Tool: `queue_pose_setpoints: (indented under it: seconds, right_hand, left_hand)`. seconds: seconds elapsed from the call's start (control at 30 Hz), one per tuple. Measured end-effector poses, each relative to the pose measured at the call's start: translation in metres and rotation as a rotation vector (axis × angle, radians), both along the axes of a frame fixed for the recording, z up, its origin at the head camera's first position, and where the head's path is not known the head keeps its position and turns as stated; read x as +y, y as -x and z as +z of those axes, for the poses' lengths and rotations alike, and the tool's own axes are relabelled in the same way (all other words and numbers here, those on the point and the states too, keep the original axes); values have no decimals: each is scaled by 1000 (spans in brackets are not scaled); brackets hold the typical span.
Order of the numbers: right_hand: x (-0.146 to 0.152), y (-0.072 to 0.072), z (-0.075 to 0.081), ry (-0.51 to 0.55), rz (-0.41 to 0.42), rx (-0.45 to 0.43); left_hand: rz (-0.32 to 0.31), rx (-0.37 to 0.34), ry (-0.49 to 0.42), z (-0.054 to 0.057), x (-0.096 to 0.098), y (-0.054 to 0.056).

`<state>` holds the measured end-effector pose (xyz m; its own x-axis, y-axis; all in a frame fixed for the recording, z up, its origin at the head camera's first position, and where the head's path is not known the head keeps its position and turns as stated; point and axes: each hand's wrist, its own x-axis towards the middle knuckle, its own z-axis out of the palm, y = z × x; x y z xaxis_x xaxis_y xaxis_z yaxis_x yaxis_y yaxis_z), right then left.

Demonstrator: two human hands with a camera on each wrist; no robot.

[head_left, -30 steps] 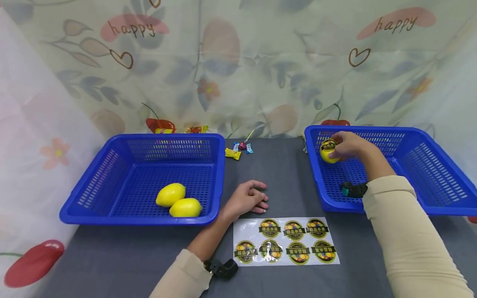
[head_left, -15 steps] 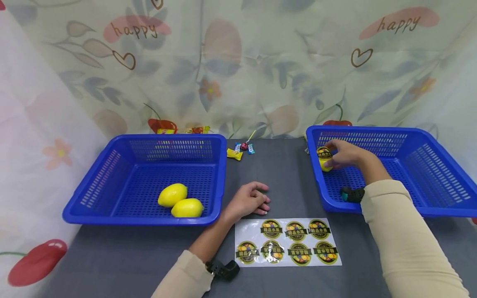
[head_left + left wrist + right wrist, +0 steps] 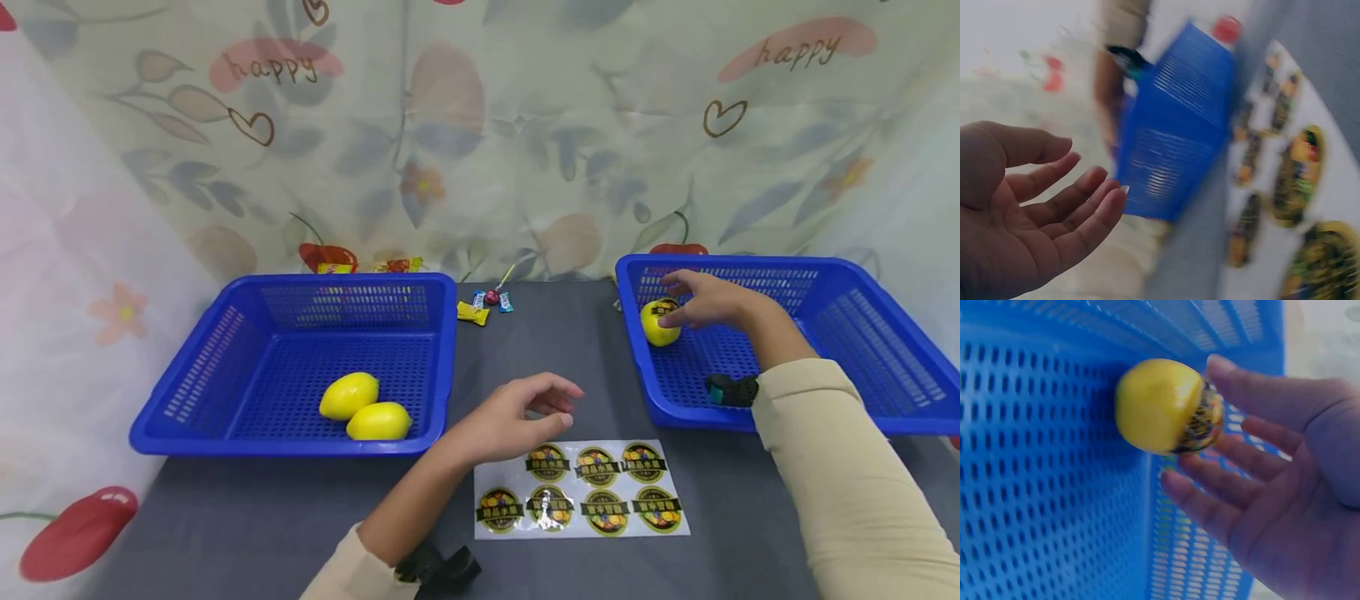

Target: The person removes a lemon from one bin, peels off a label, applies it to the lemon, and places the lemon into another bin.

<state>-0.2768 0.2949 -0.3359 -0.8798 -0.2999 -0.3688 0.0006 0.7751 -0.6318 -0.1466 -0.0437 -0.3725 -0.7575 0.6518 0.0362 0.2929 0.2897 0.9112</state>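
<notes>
In the right blue basket (image 3: pixel 757 422), a yellow lemon (image 3: pixel 657 331) with a round black-and-gold sticker (image 3: pixel 1200 422) on it lies in the far left corner. My right hand (image 3: pixel 712 302) is just above and beside this lemon, thumb and fingers spread apart around the sticker side; the right wrist view shows no grip on it. My left hand (image 3: pixel 517 418) hovers over the far left edge of a white sticker sheet (image 3: pixel 501 467), fingers loosely bent and holding nothing. Several round fruit stickers (image 3: pixel 597 467) remain on the sheet in two rows.
A left blue basket (image 3: pixel 292 447) holds two lemons (image 3: pixel 367 408) near its front right. Between the baskets at the back lie a yellow wrapped candy (image 3: pixel 472 313), a lollipop (image 3: pixel 492 296) and small blue-white candies (image 3: pixel 506 302). A patterned curtain (image 3: pixel 517 150) hangs behind.
My right hand has lowered the stickered lemon into the basket corner, let go and drawn slightly right. My left hand has lifted off the table and moved right, toward the sheet.
</notes>
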Motion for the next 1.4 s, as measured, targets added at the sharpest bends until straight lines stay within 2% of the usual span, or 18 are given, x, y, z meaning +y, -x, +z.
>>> queue_pose_setpoints:
  seconds: [0.07,0.13,0.2,0.3,0.37,0.43,0.5,0.53,0.6,0.67,0.8,0.93,1.07,1.17,1.33,1.4]
  right_hand:
    - [8,-4,4,-20,22,7]
    - [15,-8,8,-39,41,11]
    - [19,-11,10,-53,60,15]
    - [23,-13,11,-72,70,22]
    - [24,-13,10,-74,64,19]
    - [25,-13,8,-74,51,13]
    - [25,-12,6,-68,41,2]
    - [25,-12,6,-66,36,-2]
    - [25,-12,6,-66,34,-6]
    - [24,-12,8,-83,45,9]
    - [17,-18,21,-160,104,97]
    - [2,-35,40,-201,185,244]
    - [-16,-64,52,-178,232,391]
    - [-30,-92,53,-120,255,510]
    - [-52,-138,43,-65,329,757]
    - [-62,-155,35,-42,373,815]
  left_hand:
    - [-20,18,-19,16,-7,-7]
    - [-8,63,-23,28,-18,-10]
    - [37,119,-12,37,-34,-11]
    - [158,196,52,44,-60,-11]
    - [253,223,132,47,-79,-9]
    - [345,233,262,49,-99,-7]
    - [403,219,412,51,-118,-5]
    - [414,198,482,51,-128,-3]
    - [399,143,607,51,-143,1]
    - [340,70,669,50,-155,5]
    - [223,-35,700,44,-168,14]
    - [191,-85,710,37,-171,20]
    - [157,-106,747,31,-169,21]
    - [140,-104,783,27,-166,20]
    - [121,-76,804,20,-163,21]
    - [109,-61,804,19,-163,22]
